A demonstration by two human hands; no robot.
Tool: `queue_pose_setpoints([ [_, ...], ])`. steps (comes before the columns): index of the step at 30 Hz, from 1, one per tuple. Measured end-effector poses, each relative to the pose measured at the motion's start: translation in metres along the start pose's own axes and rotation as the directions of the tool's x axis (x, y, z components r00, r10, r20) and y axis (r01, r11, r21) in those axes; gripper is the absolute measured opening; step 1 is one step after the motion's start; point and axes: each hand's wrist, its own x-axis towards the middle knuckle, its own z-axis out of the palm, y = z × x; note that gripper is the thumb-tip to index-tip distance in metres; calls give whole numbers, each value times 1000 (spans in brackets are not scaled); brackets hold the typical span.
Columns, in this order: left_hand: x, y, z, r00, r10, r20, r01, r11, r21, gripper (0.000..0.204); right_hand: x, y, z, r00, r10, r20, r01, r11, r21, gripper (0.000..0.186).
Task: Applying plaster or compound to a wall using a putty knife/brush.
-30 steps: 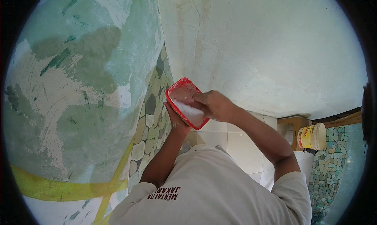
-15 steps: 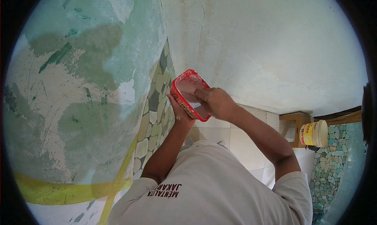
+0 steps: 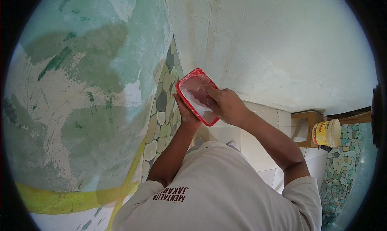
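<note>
My left hand (image 3: pixel 188 115) grips a rectangular red plastic tub (image 3: pixel 178 87) along its near left side, with the thumb up by the rim and the other fingers hidden beneath. White paste (image 3: pixel 191 100) lies in the tub, which tilts toward me, and smears coat its inner walls. My right hand (image 3: pixel 230 107) reaches over the tub's right rim with its fingers closed and pointing into it. Whatever those fingers hold is hidden by the hand and a darker pinkish patch in the paste.
A patchy green wall (image 3: pixel 88 98) stands at left, meeting a pale wall (image 3: pixel 274 45) ahead. Stone-patterned facing (image 3: pixel 161 101) runs low along the left wall. At right, a yellow-and-white bucket (image 3: pixel 327 133) sits by a brown stool (image 3: pixel 305 120). Light tiles (image 3: pixel 258 150) cover the floor.
My right hand has shifted slightly right and down within the tub, uncovering more paste. The tub has tipped a little, showing less of its outer side. The view has shifted slightly.
</note>
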Motion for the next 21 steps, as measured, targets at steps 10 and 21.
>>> queue_pose_setpoints([
  [10, 0, -9, 0, 974, -222, -47, 182, 887, -424, 73, 9, -13, 6, 990, 111, 81, -60, 882, -468, 23],
  [21, -7, -9, -5, 967, -249, 53, 245, 851, -464, 67, 8, -7, 7, 987, 155, 51, -129, 932, -338, 25],
])
